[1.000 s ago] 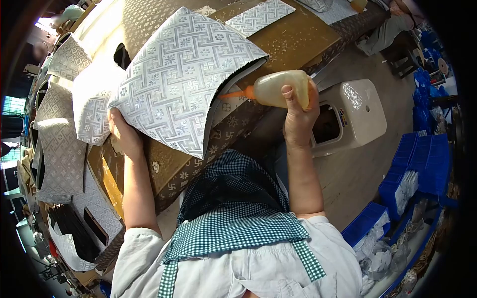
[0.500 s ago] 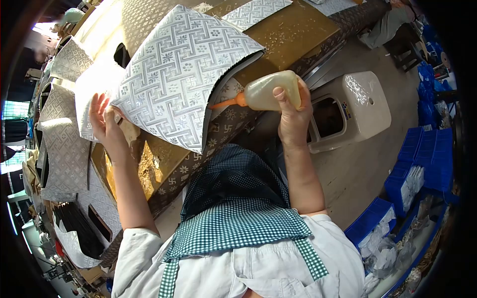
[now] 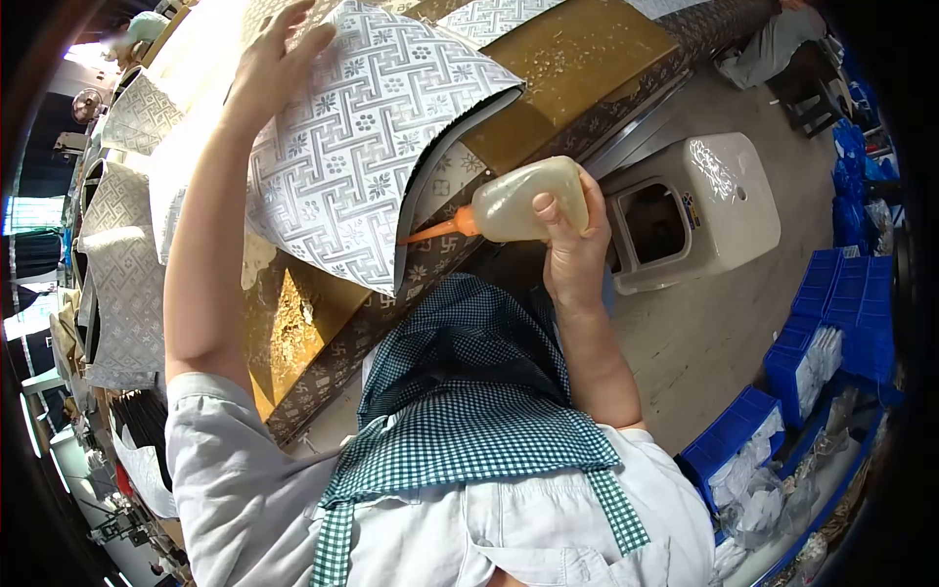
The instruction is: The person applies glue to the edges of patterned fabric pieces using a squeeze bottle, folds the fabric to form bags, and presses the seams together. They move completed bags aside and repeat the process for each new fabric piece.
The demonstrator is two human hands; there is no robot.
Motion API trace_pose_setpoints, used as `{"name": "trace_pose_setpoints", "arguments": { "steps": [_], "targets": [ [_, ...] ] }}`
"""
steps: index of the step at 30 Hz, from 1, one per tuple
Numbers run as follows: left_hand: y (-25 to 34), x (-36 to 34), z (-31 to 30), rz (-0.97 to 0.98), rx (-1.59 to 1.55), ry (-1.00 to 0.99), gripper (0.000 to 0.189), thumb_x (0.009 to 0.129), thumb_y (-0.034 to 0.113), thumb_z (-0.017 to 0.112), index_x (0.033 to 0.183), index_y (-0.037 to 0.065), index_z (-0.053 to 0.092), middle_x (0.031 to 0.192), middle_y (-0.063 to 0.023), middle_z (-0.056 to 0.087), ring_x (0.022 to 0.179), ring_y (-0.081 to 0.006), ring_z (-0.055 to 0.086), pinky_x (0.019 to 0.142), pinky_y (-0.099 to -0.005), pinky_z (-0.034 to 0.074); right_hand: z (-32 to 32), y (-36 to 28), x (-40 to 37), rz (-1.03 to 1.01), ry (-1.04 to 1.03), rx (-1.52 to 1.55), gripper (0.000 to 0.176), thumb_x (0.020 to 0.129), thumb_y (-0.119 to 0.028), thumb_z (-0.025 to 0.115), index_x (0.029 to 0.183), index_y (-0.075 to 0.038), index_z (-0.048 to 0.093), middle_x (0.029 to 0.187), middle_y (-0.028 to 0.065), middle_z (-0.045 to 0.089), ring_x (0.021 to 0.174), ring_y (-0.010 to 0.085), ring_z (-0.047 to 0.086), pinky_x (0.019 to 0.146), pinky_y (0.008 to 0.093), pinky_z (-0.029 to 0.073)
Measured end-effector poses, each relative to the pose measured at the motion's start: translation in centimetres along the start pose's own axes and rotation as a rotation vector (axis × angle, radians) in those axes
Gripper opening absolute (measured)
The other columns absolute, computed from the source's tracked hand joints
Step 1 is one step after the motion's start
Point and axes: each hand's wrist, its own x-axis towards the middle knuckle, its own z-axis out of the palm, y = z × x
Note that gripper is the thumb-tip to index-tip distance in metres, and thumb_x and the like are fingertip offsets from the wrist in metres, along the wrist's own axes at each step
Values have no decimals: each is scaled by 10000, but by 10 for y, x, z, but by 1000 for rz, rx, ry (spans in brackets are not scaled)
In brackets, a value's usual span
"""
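My right hand (image 3: pixel 575 245) is wrapped around a translucent squeeze bottle (image 3: pixel 523 203) with pale yellowish contents. The bottle lies tilted, its orange nozzle (image 3: pixel 435 231) pointing left. The nozzle tip is right at the dark edge of a curved panel (image 3: pixel 362 147), whose face is white with a silver-grey lattice and flower pattern. Over the panel's far left part, my left hand (image 3: pixel 279 61) is stretched out with its fingers apart. The panel rests on the workbench, its near corner sticking out past the bench edge.
The brown workbench (image 3: pixel 577 68) is spotted with dried residue and wrapped in patterned cloth along its side. More patterned panels (image 3: pixel 122 245) stand at left. A beige plastic stool (image 3: pixel 734 186) is on the floor at right, with blue bins (image 3: pixel 734 435) beyond. Another person sits at the far right.
My left hand has moved up and away from the panel's near left edge to its far side. The bottle has shifted slightly down and left along the panel's edge.
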Motion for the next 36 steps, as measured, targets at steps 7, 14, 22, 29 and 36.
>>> {"name": "trace_pose_setpoints", "arguments": {
  "steps": [7, 14, 22, 29, 36],
  "targets": [
    [5, 57, 38, -89, 225, -283, 392, 922, 246, 621, 1272, 73, 589, 1173, -97, 618, 1033, -144, 586, 816, -241, 457, -5, 5, -17, 76, -11, -63, 612, 785, -215, 807, 1265, 6, 498, 1108, 39, 591, 1007, 110, 557, 921, 250, 438],
    [12, 59, 26, -72, 73, -126, 383, 934, 198, 603, 1286, 50, 568, 1185, -94, 614, 1036, -132, 585, 847, -236, 451, -14, -1, -20, 97, -37, 45, 645, 773, -210, 816, 1277, 21, 486, 1135, 51, 586, 1033, 126, 565, 946, 263, 440],
    [24, 3, -115, 39, -493, 417, 375, 948, 145, 582, 1301, 25, 544, 1198, -89, 609, 1040, -118, 583, 883, -232, 444, 5, -28, -3, -199, 3, 22, 614, 823, -164, 755, 1316, 18, 438, 1191, 98, 553, 1082, 187, 561, 955, 336, 470],
    [8, -69, -120, 195, -665, 594, 369, 960, 97, 564, 1314, 2, 523, 1211, -86, 605, 1043, -106, 582, 915, -227, 438, 10, -34, 8, -335, 7, -86, 660, 812, -222, 771, 1316, 34, 431, 1213, 116, 536, 1095, 210, 555, 944, 348, 475],
    [12, -77, -108, 82, -568, 596, 376, 948, 128, 588, 1300, 4, 539, 1189, -79, 612, 1026, -102, 584, 907, -224, 436, -1, -26, -8, -475, 7, -422, 658, 810, -226, 762, 1326, 22, 439, 1209, 92, 523, 1097, 200, 540, 961, 336, 452]
  ]
}}
